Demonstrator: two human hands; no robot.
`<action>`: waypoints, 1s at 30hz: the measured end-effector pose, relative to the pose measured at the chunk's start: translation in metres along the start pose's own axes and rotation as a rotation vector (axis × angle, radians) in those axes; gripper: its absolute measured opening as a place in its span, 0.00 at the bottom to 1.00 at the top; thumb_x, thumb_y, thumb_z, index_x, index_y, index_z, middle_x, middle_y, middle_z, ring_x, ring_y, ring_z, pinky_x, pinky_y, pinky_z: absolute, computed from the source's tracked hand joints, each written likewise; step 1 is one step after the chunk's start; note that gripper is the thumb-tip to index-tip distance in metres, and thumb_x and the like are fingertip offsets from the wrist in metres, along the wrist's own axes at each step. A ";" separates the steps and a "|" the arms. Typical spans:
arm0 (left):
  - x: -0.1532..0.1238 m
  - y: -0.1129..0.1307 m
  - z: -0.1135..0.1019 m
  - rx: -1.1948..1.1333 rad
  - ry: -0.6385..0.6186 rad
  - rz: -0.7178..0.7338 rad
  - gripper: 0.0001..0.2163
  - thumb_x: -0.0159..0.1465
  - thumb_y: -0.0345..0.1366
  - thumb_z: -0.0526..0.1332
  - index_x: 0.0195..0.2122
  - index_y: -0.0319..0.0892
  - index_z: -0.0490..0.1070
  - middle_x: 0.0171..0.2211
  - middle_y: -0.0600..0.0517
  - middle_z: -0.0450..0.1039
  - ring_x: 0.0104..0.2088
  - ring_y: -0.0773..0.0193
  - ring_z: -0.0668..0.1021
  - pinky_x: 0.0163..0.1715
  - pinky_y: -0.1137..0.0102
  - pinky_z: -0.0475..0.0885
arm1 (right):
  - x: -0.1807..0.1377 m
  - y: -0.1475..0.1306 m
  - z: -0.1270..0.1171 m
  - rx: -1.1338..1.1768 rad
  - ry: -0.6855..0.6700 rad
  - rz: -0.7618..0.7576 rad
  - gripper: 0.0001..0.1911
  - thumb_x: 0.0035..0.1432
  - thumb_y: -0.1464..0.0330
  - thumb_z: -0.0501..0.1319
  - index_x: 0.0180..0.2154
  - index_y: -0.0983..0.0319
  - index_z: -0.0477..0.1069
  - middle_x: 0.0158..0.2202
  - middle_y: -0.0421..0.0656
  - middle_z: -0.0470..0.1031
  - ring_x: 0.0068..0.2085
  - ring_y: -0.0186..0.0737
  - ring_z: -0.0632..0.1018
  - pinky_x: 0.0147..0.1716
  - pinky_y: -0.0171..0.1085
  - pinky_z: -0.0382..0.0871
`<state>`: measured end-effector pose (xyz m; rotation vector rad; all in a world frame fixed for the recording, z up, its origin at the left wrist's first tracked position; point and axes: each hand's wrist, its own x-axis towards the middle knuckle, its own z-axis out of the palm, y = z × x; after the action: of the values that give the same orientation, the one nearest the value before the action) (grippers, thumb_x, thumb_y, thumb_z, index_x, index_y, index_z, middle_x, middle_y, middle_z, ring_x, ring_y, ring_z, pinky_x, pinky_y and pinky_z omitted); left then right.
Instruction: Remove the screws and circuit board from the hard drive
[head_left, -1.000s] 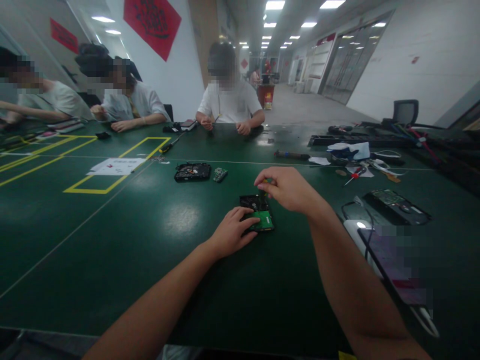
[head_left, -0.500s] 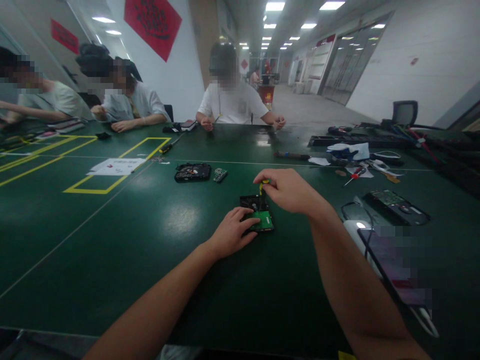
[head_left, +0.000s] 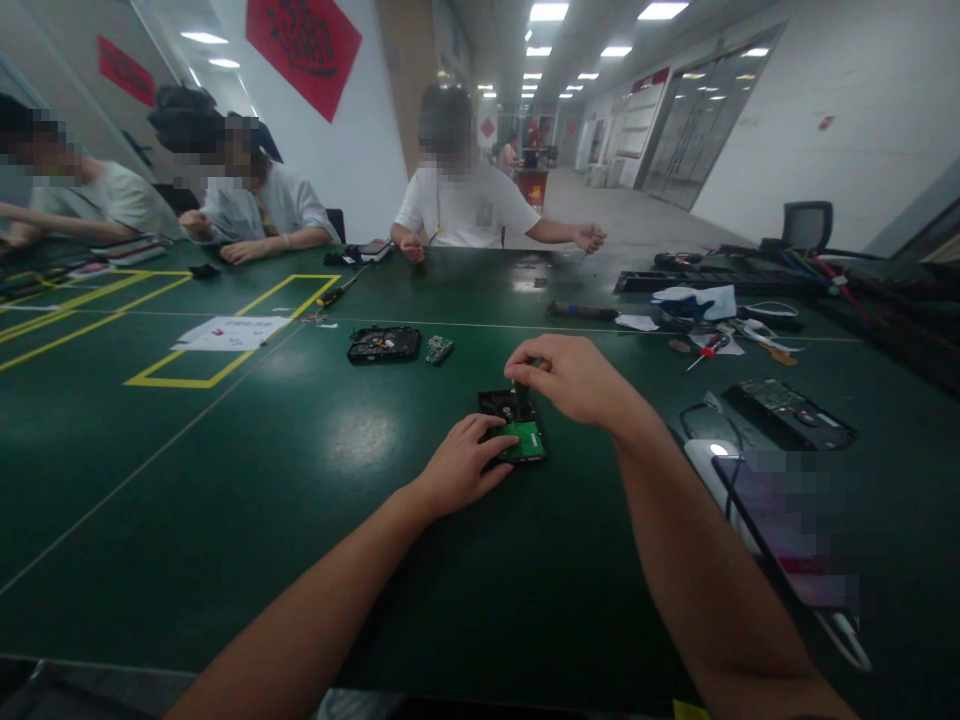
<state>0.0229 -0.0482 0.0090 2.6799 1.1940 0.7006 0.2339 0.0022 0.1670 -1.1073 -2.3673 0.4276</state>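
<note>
A black hard drive [head_left: 507,407] with a green circuit board [head_left: 526,441] lies on the green table [head_left: 225,480] in front of me. My left hand [head_left: 465,462] rests on its near left side, fingers curled over the edge and pressing it down. My right hand [head_left: 574,378] hovers just above the drive's far end, fingers pinched on a small screwdriver [head_left: 514,386] with a yellow handle; its tip points down onto the drive.
A second opened drive [head_left: 384,344] and a loose circuit board [head_left: 439,349] lie farther back. Tools, cables and another drive [head_left: 787,410] crowd the right side. A paper [head_left: 229,332] sits in a yellow-taped box. Three people sit across the table.
My right hand has turned slightly and lowered, hiding most of the yellow handle. The person opposite has stretched an arm out to my right. My left hand has stayed put.
</note>
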 end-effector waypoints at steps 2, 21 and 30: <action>0.000 0.000 0.000 -0.004 0.006 0.002 0.20 0.70 0.41 0.64 0.62 0.50 0.71 0.62 0.42 0.66 0.62 0.46 0.70 0.60 0.47 0.71 | 0.000 0.000 0.000 0.022 -0.011 0.023 0.10 0.68 0.66 0.61 0.40 0.59 0.82 0.39 0.43 0.83 0.36 0.39 0.79 0.39 0.38 0.66; 0.000 -0.002 0.001 0.007 -0.012 -0.005 0.20 0.70 0.41 0.64 0.63 0.49 0.71 0.62 0.42 0.67 0.62 0.46 0.70 0.60 0.46 0.70 | -0.003 -0.004 -0.004 0.008 -0.076 0.083 0.16 0.68 0.73 0.55 0.52 0.62 0.78 0.37 0.45 0.83 0.37 0.41 0.81 0.42 0.39 0.69; 0.000 0.000 0.000 0.003 -0.001 0.005 0.20 0.70 0.41 0.64 0.62 0.50 0.71 0.61 0.42 0.67 0.61 0.45 0.70 0.60 0.46 0.71 | 0.000 -0.002 0.001 -0.070 0.002 -0.002 0.07 0.66 0.70 0.62 0.41 0.59 0.79 0.43 0.44 0.83 0.40 0.42 0.79 0.43 0.40 0.68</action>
<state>0.0226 -0.0479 0.0090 2.6864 1.1901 0.6988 0.2323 0.0009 0.1670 -1.1355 -2.3979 0.3450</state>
